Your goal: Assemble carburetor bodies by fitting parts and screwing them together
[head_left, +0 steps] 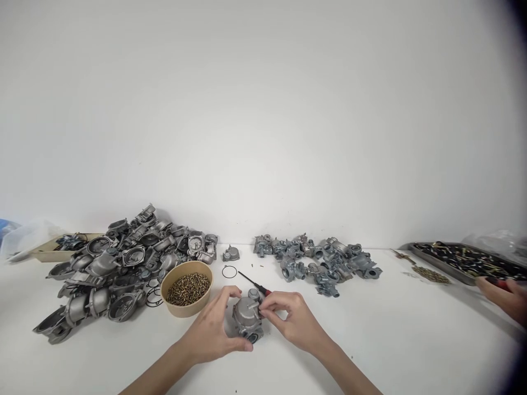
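Observation:
A grey metal carburetor [246, 314] rests on the white table in front of me. My left hand [209, 329] curves around its left side, with the index finger at the back and the thumb at the front, gripping it. At the carburetor's right edge, the thumb and index finger of my right hand [290, 318] are pinched together; whatever they hold is too small to make out. Just behind lies a screwdriver [253, 282], its red handle partly hidden by my right hand. A tan bowl [187, 311] full of small brass-coloured screws [189, 289] stands left of my left hand.
Grey float bowls [134, 256] are heaped at the left, with black rubber rings [153, 296] beside them. Carburetor bodies [325, 258] lie at the back right. Farther right are a dark tray [436, 262] of small parts and another person's hand [504, 296] with a red-handled tool.

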A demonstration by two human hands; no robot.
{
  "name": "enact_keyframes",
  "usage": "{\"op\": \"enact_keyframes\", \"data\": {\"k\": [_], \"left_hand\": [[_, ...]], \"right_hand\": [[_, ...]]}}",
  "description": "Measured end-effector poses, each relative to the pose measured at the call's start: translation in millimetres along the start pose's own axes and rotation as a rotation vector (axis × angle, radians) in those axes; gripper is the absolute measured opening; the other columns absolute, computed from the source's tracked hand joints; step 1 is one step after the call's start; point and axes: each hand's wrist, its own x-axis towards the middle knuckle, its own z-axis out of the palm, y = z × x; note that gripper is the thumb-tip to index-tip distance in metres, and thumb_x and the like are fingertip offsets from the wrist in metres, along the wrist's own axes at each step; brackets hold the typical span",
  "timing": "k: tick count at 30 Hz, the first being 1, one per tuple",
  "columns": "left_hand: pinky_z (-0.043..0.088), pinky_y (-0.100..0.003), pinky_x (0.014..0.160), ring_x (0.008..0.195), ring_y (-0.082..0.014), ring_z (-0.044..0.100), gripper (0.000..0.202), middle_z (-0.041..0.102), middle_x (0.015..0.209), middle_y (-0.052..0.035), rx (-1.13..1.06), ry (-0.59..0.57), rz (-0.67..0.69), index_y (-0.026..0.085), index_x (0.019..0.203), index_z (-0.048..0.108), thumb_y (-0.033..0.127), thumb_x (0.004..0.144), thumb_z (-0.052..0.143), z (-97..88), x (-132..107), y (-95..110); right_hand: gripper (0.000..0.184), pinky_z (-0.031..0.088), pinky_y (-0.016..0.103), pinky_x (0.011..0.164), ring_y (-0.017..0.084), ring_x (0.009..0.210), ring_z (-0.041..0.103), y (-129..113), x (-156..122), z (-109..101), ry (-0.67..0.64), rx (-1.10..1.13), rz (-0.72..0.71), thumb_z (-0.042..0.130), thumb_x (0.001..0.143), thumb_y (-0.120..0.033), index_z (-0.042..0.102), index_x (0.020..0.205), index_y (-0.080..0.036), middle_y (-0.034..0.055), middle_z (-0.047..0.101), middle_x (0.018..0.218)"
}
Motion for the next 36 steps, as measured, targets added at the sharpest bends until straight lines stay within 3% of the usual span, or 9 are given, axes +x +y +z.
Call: {"op": "enact_keyframes", "data": {"k": [3, 7, 13, 25, 30, 36], "left_hand": [[0.045, -0.041, 0.099, 0.123, -0.0276, 0.052, 0.060, 0.057, 0.129, -0.0073, -0.153, -0.029, -0.091, 0.026, 0.122, 0.043, 0.033, 0.075, 0.081, 5.9, 0, 5], [0.047, -0.036, 0.091, 0.115, -0.0244, 0.055, 0.051, 0.059, 0.121, -0.0056, -0.185, 0.018, -0.088, 0.024, 0.116, 0.046, 0.021, 0.075, 0.076, 11.1, 0, 7], [0.047, -0.031, 0.081, 0.109, -0.0239, 0.056, 0.056, 0.058, 0.123, -0.0059, -0.134, 0.050, -0.066, 0.025, 0.117, 0.046, 0.021, 0.072, 0.078, 15.0, -2, 8], [0.046, -0.027, 0.071, 0.109, -0.0253, 0.059, 0.060, 0.062, 0.116, -0.0050, -0.151, 0.090, -0.075, 0.024, 0.115, 0.051, 0.019, 0.065, 0.083, 17.1, 0, 2], [0.047, -0.026, 0.067, 0.090, -0.0210, 0.063, 0.055, 0.064, 0.106, -0.0025, -0.123, 0.149, -0.049, 0.024, 0.112, 0.053, 0.025, 0.066, 0.083, 23.4, -1, -3], [0.044, -0.024, 0.061, 0.062, -0.0098, 0.053, 0.057, 0.063, 0.105, -0.0012, -0.155, 0.122, -0.139, 0.024, 0.113, 0.050, 0.023, 0.066, 0.082, 21.4, -2, 2]], "right_hand": [[0.013, 0.054, 0.025, 0.064, 0.017, 0.072, 0.069, 1, -1, -2, -0.026, -0.007, -0.023, 0.064, 0.087, -0.018, 0.076, 0.083, -0.022, 0.0037, 0.075, 0.083], [0.013, 0.057, 0.028, 0.069, 0.018, 0.074, 0.070, 1, -3, -3, -0.047, -0.015, -0.037, 0.065, 0.088, -0.019, 0.076, 0.084, -0.022, 0.0045, 0.075, 0.082], [0.012, 0.059, 0.031, 0.073, 0.020, 0.073, 0.072, -2, -2, -7, -0.081, -0.013, -0.051, 0.066, 0.087, -0.021, 0.078, 0.083, -0.022, 0.0050, 0.077, 0.081], [0.014, 0.055, 0.028, 0.063, 0.018, 0.066, 0.071, -4, -4, -9, -0.098, -0.071, -0.047, 0.069, 0.086, -0.022, 0.081, 0.082, -0.026, 0.0010, 0.079, 0.075], [0.014, 0.055, 0.028, 0.063, 0.019, 0.067, 0.071, -5, -4, -8, -0.108, -0.100, -0.054, 0.068, 0.088, -0.024, 0.082, 0.085, -0.027, 0.0013, 0.080, 0.078], [0.015, 0.056, 0.031, 0.069, 0.019, 0.064, 0.069, -4, -4, -7, -0.120, -0.160, -0.085, 0.067, 0.089, -0.027, 0.081, 0.086, -0.028, 0.0013, 0.078, 0.075]]}}
